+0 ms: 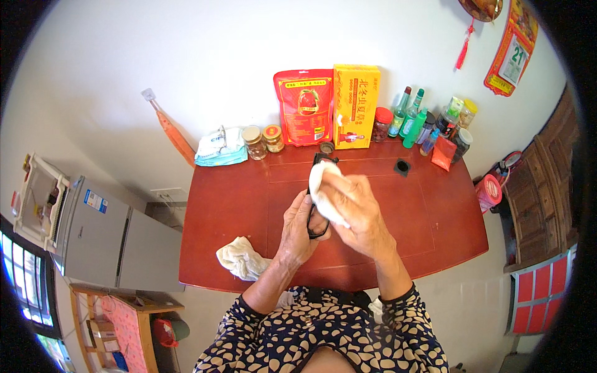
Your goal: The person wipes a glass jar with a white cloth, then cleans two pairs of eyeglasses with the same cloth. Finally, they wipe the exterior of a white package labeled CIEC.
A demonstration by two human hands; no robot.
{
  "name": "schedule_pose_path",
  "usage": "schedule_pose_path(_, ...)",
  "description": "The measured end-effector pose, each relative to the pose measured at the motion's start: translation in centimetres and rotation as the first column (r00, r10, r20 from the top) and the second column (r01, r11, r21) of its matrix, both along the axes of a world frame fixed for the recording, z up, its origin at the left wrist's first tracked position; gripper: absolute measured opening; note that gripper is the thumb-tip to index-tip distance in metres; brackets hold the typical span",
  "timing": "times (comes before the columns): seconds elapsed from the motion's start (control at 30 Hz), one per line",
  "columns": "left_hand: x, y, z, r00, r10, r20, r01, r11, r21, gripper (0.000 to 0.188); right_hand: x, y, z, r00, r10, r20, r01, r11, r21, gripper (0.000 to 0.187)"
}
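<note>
Patterned garment [311, 332] lies at red table [227, 205]'s near edge. Left hand [297, 231] curls around black-framed glasses [318, 229], midway between near and far edges; right hand [357, 211], fingers bent, grips white cloth [319, 191] against them.

Over a red-brown wooden surface [227, 205], the left grip [299, 225] holds black-framed eyeglasses [318, 235] while the right grip [357, 211] holds a white cloth [318, 180] against them. A crumpled cream cloth [241, 257] lies beside the left forearm [272, 281]; a red pouch [305, 121] and yellow box [355, 112] stand behind.
</note>
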State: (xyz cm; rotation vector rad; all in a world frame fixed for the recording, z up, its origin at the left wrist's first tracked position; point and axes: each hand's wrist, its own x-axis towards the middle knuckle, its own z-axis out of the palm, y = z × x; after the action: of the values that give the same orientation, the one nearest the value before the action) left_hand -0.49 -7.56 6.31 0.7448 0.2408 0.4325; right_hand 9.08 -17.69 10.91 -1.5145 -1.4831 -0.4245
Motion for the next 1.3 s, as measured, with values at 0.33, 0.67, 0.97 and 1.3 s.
schedule_pose_path(0.33,0.0,0.8,0.1,1.000,-0.006,0.026,0.008,0.996,-0.084,0.023,-0.3,0.4,0.2,0.998,-0.005,0.067,0.011,0.996,-0.086,0.041)
schedule_pose_path(0.67,0.0,2.5,-1.8,0.980,-0.072,0.188,0.100,0.984,-0.147,0.023,-3.8,-1.8,-2.2,0.983,0.154,-0.103,-0.177,0.948,-0.264,0.037)
schedule_pose_path(0.97,0.9,0.7,-2.3,0.819,0.548,0.173,-0.320,0.185,0.929,0.022,-1.8,-1.6,-1.2,0.991,-0.072,0.115,0.070,0.997,0.017,0.039)
schedule_pose_path(1.3,-0.4,-0.1,-0.6,0.791,0.469,0.393,-0.315,-0.239,0.919,0.014,1.0,-1.9,-0.9,0.962,-0.258,0.089,0.267,0.957,-0.113,0.051)
